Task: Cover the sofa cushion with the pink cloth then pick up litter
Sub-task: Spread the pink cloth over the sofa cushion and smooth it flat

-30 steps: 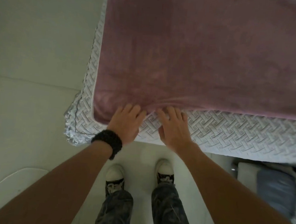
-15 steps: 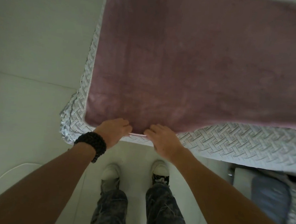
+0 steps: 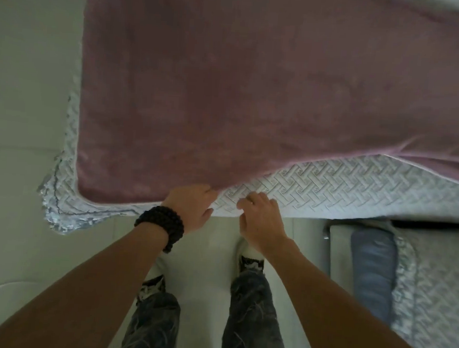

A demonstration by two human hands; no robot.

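The pink cloth (image 3: 255,94) fills most of the upper half of the frame, spread flat over the sofa cushion (image 3: 330,189), whose white woven-pattern cover shows along the left edge and in a broad band at the lower right of the cloth. The cloth's near hem reaches the cushion's front edge at lower left, then slants up and away toward the right, leaving the woven cover bare there. The left hand (image 3: 190,206), just below centre of the frame, has its fingers curled over the cloth's near edge, pinching it at the point where the hem starts to rise; a black beaded bracelet (image 3: 160,227) wraps that wrist. The right hand (image 3: 261,222) sits just beside it to the right, fingers bent and loose, fingertips resting on the bare woven cover and grasping nothing. Both forearms run down to the bottom corners. Between them, lower centre, stand two legs in dark patterned trousers (image 3: 250,319) and white shoes on the pale floor (image 3: 16,213).
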